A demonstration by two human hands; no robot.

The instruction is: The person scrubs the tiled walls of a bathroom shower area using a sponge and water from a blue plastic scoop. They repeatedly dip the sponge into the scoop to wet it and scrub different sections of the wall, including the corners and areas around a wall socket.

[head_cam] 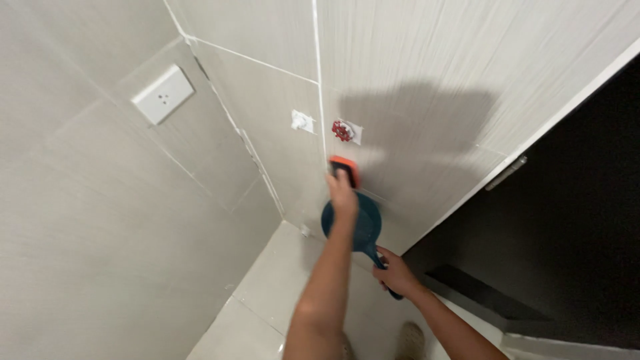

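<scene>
- A view from a head-worn camera looks down into the corner of a room lined with large pale grey wall tiles (427, 60).
- The person's left hand (343, 193) reaches forward with the arm outstretched. Its fingers are closed around a small orange-topped float (345, 168), which is pressed flat against the wall just to the right of a vertical white grout line (318, 80).
- The person's right hand (395, 272) is lower and nearer the body. It is clamped around the handle of a dark teal scoop (366, 223), a round pan-shaped tool, held just below the float and close to the wall. The left forearm crosses in front of part of the scoop.
- Just above the float, a red wall valve (343, 130) sits on a small white plate. A second small white fitting (302, 121) is on the other side of the grout line.
- On the left wall, well apart from the hands, is a white electrical socket (163, 94).
- To the right is a dark doorway (580, 220) with a metal fitting (505, 173) on its frame edge.
- Below is a light tiled floor (267, 300). A shoe tip (410, 340) shows near the bottom edge.
</scene>
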